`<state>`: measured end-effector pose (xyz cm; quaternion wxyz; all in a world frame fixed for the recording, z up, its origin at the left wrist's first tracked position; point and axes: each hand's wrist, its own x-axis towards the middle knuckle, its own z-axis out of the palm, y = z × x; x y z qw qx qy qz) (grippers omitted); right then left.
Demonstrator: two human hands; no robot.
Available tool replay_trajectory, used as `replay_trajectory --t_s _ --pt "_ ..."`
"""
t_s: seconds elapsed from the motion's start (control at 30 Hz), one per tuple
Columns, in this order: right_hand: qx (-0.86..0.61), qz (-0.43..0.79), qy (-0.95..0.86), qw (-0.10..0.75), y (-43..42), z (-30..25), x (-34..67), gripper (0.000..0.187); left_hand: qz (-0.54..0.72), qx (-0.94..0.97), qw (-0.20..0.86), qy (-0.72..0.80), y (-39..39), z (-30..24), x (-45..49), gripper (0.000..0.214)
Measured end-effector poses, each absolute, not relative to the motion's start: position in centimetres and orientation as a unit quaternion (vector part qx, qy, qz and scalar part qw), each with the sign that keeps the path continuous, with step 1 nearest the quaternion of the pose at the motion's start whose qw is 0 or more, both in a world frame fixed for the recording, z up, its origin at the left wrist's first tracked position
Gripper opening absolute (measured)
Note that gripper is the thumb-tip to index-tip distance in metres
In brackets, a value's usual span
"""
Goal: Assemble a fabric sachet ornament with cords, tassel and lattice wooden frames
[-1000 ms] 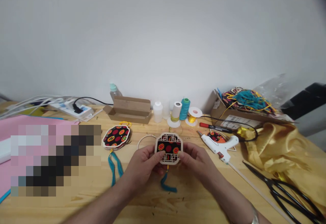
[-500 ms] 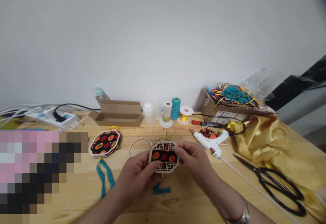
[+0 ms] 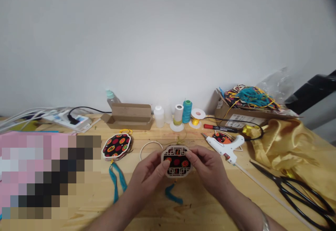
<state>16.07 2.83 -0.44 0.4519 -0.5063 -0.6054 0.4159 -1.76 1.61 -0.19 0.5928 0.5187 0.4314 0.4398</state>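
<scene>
Since half a second ago the whole scene has slid a little to the right in the frame and the wooden ornament (image 3: pixel 176 161) now sits slightly right of centre, low in the picture, with its lower edge tipped more toward the camera; the grip on it has not changed. The left hand (image 3: pixel 149 176) pinches its left edge with the thumb on the face, and the right hand (image 3: pixel 207 166) pinches its right edge, so both hands are closed on the one piece, close together. The ornament is a flat, rounded-corner plaque of pale cut wood with an open lattice border around a black fabric panel dotted with red and orange flowers; a yellow cord (image 3: pixel 179 140) loops off its top and a teal tassel (image 3: pixel 172 194) lies limp on the pale pine table (image 3: pixel 86 217) just below it. Left of the hands lies a second fabric ornament (image 3: pixel 117 146) with its own teal tassel (image 3: pixel 117 182), and a thin wooden ring (image 3: pixel 150 148) lies between the two ornaments. To the right lie a white plastic glue gun (image 3: pixel 226 146), black metal scissors (image 3: pixel 296 192) and crumpled, glossy yellow satin (image 3: pixel 286 147).
</scene>
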Motion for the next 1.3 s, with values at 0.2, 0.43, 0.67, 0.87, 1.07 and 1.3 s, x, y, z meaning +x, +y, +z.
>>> replay_trajectory --t_s 0.2,0.43,0.67,0.87,1.07,1.3 --pt "-0.503 0.394 -0.647 0.416 2.42 -0.83 15.92 0.024 0.43 0.507 0.555 0.5 1.79 -0.19 -2.21 0.026" --pt "-0.494 0.369 -0.672 0.41 2.24 -0.69 15.89 0.022 0.399 0.543 0.529 0.516 1.94 0.14 -1.96 0.025" --pt "-0.487 0.379 -0.665 0.42 2.4 -0.81 15.9 0.021 0.4 0.577 0.504 0.503 1.79 -0.13 -2.22 0.023" --pt "-0.459 0.451 -0.641 0.418 2.27 -0.52 15.93 0.023 0.391 0.588 0.482 0.518 1.71 -0.01 -2.19 0.025" --pt "-0.447 0.469 -0.614 0.451 2.29 -0.26 15.94 0.019 0.371 0.619 0.476 0.503 1.43 -0.04 -2.09 0.024" --pt "-0.446 0.509 -0.588 0.443 2.83 0.11 16.15 0.017 0.34 0.669 0.453 0.481 1.34 -0.14 -2.22 0.024"
